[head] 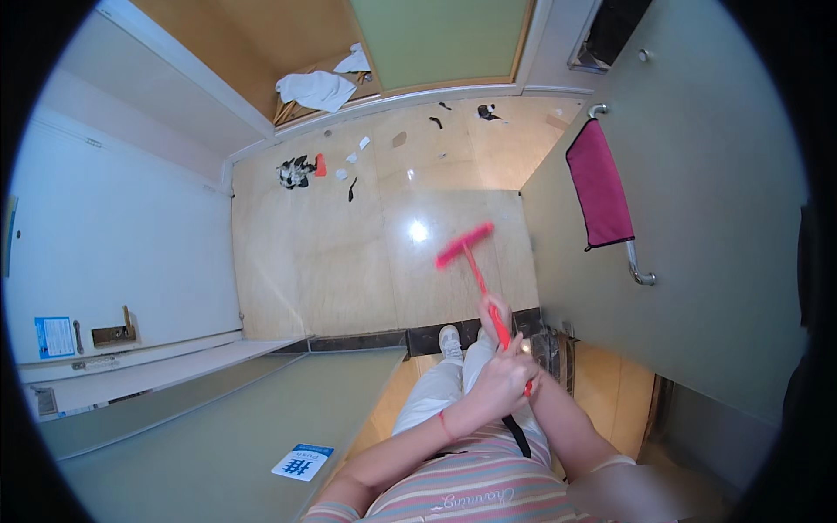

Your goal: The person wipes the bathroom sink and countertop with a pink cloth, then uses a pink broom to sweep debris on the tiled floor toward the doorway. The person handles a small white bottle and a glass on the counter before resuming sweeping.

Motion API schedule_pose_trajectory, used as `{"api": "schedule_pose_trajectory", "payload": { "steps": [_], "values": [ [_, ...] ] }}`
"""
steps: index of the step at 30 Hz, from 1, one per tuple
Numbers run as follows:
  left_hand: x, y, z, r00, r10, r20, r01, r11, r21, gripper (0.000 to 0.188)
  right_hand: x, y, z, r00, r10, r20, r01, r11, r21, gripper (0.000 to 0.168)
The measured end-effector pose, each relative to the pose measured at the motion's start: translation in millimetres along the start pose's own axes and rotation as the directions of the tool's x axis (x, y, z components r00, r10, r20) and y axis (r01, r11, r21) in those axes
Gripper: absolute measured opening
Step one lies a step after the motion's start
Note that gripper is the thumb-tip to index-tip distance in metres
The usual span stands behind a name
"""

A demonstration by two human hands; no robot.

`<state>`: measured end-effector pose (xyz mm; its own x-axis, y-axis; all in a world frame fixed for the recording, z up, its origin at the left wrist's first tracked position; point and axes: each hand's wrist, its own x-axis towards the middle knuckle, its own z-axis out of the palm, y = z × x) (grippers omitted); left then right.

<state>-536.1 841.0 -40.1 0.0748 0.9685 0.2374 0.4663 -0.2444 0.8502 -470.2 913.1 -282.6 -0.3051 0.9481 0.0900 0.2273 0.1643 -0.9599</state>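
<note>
A long-handled floor tool with a red handle [477,271] and a wide pink head [465,246], a broom or squeegee, reaches out over the pale floor [340,261]. Around the end of its handle, close to my body, my left hand [509,376] is closed. Farther along the handle, my right hand [495,315] grips it; the right wrist is partly hidden behind the left hand. The blurred head is at the floor, apart from the litter. Beyond it lie a black-and-white clump of scraps [295,172], a red piece [320,165], white paper bits [364,142] and black strips [352,189].
A frosted glass door [706,216] stands at the right, a magenta cloth [601,183] over its metal handle [633,261]. Another glass panel [216,438] is at lower left, a white door [124,229] at left. A dark threshold [359,342] crosses before my feet. White cloths [316,90] lie in an open cabinet.
</note>
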Motion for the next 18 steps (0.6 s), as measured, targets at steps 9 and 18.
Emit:
{"api": "schedule_pose_trajectory", "payload": {
  "steps": [9, 18],
  "values": [
    [39, 31, -109, 0.941, -0.193, -0.278, 0.223, 0.972, 0.077, 0.027, 109, -98, 48, 0.874, -0.258, 0.412, 0.286, 0.958, -0.005, 0.023],
    [47, -6, -112, 0.710, -0.684, -0.167, 0.687, 0.725, -0.052, 0.025, 92, -45, 120, -0.140, -0.391, 0.910, 0.000, 0.919, 0.394, 0.025]
  ]
}}
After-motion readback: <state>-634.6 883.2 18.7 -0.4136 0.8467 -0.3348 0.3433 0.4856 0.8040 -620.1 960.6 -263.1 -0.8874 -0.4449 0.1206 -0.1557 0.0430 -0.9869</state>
